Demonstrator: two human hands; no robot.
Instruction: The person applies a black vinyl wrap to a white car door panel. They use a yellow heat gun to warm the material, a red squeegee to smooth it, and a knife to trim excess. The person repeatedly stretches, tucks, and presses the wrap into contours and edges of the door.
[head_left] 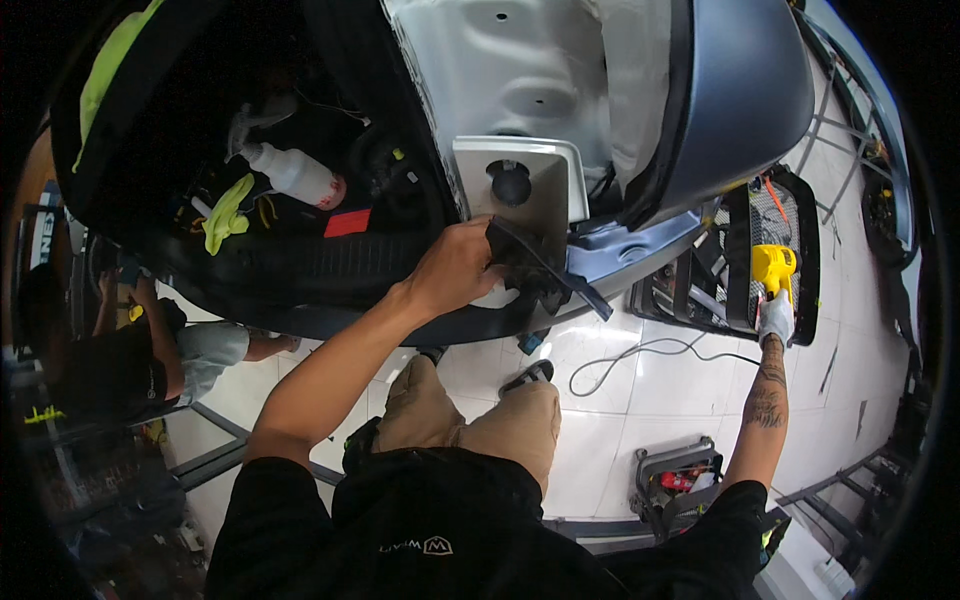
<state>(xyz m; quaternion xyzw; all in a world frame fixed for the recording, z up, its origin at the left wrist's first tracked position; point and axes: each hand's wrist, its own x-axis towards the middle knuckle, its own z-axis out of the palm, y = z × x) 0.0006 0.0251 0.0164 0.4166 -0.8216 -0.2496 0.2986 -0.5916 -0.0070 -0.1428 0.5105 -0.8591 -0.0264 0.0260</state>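
My bare left hand is closed on a black flexible trim strip at the car's open body edge. The strip's free end hangs out to the right, and part of it is hidden by my fingers. Just beyond it sits a pale box-shaped housing with a round dark piece in its opening. Far out to the right, my right hand wears a whitish glove and grips a yellow heat gun. The heat gun is in front of a black mesh-sided cart, apart from the car.
A blue-grey body panel overhangs at upper right. In the dark trunk lie a white spray bottle, a yellow-green cloth and a red piece. A cable loops over the tiles. Another person is at left.
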